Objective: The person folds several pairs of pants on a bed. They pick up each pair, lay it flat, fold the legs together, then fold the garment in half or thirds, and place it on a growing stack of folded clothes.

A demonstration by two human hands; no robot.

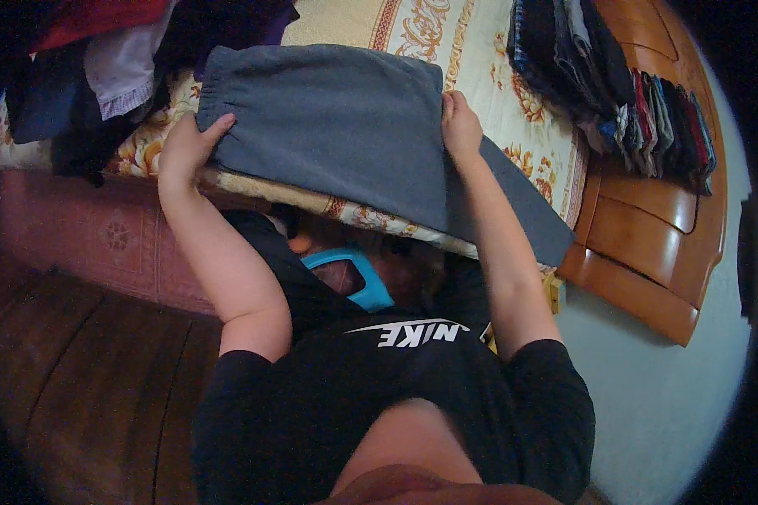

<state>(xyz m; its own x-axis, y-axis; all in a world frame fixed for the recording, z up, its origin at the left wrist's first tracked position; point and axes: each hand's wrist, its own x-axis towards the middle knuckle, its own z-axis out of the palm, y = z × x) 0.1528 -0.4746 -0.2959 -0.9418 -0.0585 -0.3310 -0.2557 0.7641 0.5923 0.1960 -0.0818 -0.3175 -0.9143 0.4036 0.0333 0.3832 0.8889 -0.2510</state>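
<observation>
Grey trousers (328, 120) with a gathered elastic waistband lie across the front of the bed, folded partway along the legs. My left hand (189, 142) grips the waistband end, thumb on top and fingers hidden beneath the cloth. At the fold on the other side, my right hand (461, 123) pinches the fabric with curled fingers. A loose lower part of the trousers (530, 214) passes under my right forearm and slants to the bed's right front corner.
A patterned floral bedsheet (480, 76) covers the bed. Dark folded garments (568, 57) and a row of folded clothes (663, 126) rest by the wooden headboard (638, 252). Loose clothes (114, 69) lie at left. A blue plastic object (369, 281) is below the bed edge.
</observation>
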